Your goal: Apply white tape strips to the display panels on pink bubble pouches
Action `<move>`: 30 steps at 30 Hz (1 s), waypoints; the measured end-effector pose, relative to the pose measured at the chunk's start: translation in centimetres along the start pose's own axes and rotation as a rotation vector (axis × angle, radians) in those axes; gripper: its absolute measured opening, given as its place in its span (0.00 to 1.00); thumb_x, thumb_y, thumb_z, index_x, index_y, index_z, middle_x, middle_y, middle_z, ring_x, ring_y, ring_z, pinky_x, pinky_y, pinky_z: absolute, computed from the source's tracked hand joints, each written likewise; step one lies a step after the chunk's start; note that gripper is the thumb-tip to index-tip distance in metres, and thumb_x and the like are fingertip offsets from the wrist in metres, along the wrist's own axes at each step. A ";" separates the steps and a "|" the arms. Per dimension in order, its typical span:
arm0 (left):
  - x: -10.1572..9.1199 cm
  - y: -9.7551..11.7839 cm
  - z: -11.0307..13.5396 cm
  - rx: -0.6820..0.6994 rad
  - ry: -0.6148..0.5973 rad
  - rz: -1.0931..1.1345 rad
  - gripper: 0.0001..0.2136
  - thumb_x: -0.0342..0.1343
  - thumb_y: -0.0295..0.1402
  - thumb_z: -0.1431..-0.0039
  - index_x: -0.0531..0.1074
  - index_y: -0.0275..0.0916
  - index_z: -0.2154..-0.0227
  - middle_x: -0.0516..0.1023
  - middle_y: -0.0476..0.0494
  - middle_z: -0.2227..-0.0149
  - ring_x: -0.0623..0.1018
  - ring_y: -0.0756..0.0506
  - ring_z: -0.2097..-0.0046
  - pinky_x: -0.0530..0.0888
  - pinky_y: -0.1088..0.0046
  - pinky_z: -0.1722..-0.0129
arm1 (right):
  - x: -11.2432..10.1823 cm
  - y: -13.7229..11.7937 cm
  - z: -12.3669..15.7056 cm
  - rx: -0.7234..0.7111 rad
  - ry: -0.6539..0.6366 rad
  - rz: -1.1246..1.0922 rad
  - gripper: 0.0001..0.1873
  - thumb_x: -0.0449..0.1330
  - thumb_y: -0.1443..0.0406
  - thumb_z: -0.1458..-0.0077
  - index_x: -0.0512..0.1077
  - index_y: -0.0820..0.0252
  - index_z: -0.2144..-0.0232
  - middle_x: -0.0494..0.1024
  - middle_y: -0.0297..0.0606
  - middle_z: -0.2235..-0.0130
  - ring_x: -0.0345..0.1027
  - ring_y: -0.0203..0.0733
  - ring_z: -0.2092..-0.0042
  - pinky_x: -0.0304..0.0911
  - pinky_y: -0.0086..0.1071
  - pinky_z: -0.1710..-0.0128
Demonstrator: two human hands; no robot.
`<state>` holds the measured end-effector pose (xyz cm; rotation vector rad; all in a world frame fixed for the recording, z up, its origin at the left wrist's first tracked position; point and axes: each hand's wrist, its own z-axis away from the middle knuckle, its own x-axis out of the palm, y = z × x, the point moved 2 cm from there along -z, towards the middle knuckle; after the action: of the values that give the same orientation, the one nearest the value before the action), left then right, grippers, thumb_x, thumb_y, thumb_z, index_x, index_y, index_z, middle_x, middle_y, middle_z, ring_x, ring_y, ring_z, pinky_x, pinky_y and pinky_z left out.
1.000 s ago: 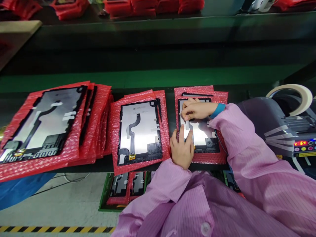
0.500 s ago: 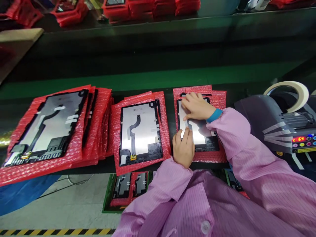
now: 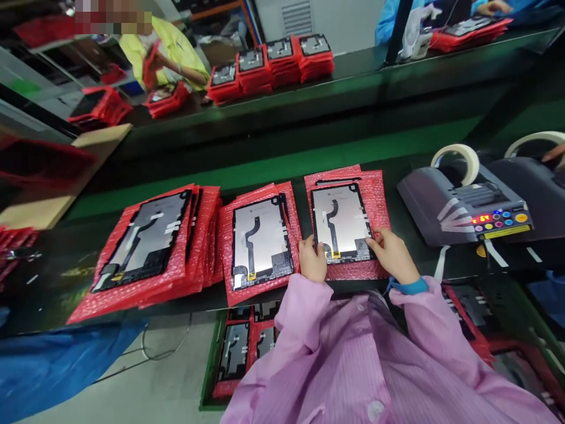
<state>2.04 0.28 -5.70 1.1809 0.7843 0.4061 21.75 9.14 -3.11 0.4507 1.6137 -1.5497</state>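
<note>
A tablet screen panel (image 3: 351, 221), its silver back up with a dark flex cable on it, lies over red bubble-wrap bags (image 3: 378, 200). My left hand (image 3: 312, 260) grips its lower left edge, thumb on top. At the right edge, my right hand (image 3: 394, 254) pinches the panel between thumb and fingers; a blue band circles that wrist. Just left of my left hand, a similar panel (image 3: 265, 247) rests on red bubble wrap. Farther left is a taller stack of bagged panels, with another panel (image 3: 150, 235) on top.
A grey tape dispenser (image 3: 459, 206) with a lit display stands to the right, a second one beyond it. Below the bench edge are green crates (image 3: 212, 359) of panels. Across the bench, a person in yellow (image 3: 176, 50) handles red bags near stacked panels (image 3: 315, 59).
My hands have left the middle of the panel's back and taken hold of its lower left and right edges. The camera has tilted up, showing more of the far bench.
</note>
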 end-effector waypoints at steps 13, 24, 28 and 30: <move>-2.8 6.3 1.4 -0.253 -0.332 0.496 0.15 0.66 0.37 0.59 0.71 0.37 0.68 0.68 0.54 0.80 0.68 0.53 0.81 0.67 0.78 0.80 | 0.1 -1.1 2.3 0.005 0.046 -0.868 0.29 0.66 0.49 0.55 0.71 0.59 0.54 0.72 0.37 0.67 0.69 0.41 0.65 0.68 0.39 0.59; -19.7 1.9 -3.9 -0.192 -0.156 0.225 0.24 0.67 0.32 0.59 0.70 0.41 0.55 0.80 0.47 0.64 0.82 0.42 0.63 0.80 0.67 0.63 | -0.5 -6.1 7.2 -0.452 -0.222 -0.640 0.13 0.57 0.51 0.44 0.73 0.41 0.57 0.77 0.37 0.61 0.74 0.50 0.62 0.74 0.46 0.63; -21.1 1.0 -4.7 0.017 0.124 -0.207 0.20 0.62 0.35 0.55 0.71 0.40 0.56 0.78 0.39 0.57 0.79 0.35 0.50 0.75 0.53 0.48 | -2.9 0.4 9.4 -0.235 0.082 -0.625 0.09 0.56 0.53 0.41 0.74 0.44 0.64 0.79 0.37 0.66 0.74 0.50 0.67 0.70 0.45 0.68; -20.4 2.1 -3.8 0.304 0.333 -0.496 0.19 0.60 0.38 0.51 0.72 0.39 0.56 0.75 0.33 0.51 0.73 0.31 0.43 0.69 0.47 0.41 | -4.6 3.9 10.4 -0.010 0.450 -0.676 0.11 0.59 0.52 0.43 0.72 0.50 0.64 0.76 0.37 0.69 0.70 0.45 0.70 0.68 0.39 0.71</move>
<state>-14.27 -9.91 2.39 1.1602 1.4284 0.0675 30.61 1.35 -1.02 0.2657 2.2793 -2.0279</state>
